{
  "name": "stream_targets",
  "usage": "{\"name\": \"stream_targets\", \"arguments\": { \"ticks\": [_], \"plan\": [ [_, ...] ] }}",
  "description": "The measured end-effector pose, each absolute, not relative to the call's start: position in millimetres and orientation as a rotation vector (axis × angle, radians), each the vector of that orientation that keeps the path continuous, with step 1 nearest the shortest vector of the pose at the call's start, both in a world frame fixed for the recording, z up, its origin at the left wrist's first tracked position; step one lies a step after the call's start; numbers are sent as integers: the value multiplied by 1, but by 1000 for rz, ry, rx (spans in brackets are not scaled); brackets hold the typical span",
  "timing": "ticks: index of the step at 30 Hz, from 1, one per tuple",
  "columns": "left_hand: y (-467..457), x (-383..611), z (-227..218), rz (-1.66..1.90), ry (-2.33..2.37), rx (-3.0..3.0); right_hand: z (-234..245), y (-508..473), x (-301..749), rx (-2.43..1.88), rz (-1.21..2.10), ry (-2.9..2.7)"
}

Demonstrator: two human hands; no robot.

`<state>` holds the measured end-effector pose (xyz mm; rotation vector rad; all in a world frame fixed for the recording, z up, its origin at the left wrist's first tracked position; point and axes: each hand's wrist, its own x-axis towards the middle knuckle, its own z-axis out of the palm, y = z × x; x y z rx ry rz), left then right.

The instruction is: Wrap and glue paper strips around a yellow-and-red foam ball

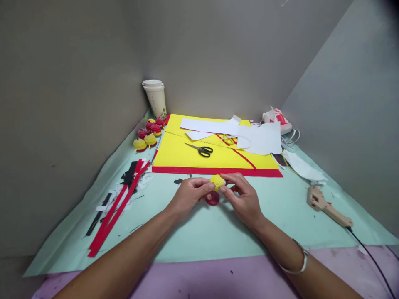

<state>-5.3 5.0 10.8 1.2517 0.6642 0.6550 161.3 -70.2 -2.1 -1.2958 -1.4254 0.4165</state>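
Note:
Between my two hands is a small yellow ribbed dome (217, 182), pinched from both sides. The thumb and fingers of my left hand (190, 194) close on its left side, while my right hand (245, 198) grips the right side with thumb and fingertips. Just under the dome is a dark red round disc (213, 199), close to my left fingertips; whether they touch it I cannot tell. Black-handled scissors (204, 150) lie beyond my hands on a yellow sheet (183, 155) with a red front edge.
At the back left stand a lidded cup (156, 99) and several red-and-yellow round pieces (150, 139). Red strips (120, 211) and black scraps lie left. White paper (258, 139) covers part of the yellow sheet. A corded glue gun (328, 207) rests at right.

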Motion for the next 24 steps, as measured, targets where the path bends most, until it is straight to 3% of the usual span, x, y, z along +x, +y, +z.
{"name": "stream_targets", "arguments": {
  "ticks": [9, 24],
  "plan": [
    [3, -3, 12, 708, 713, 1242, -8, -68, 162, -1333, 554, -1307],
    [5, -3, 12, 688, 711, 1244, -2, -71, 162, -1316, 462, -1387]
  ]
}}
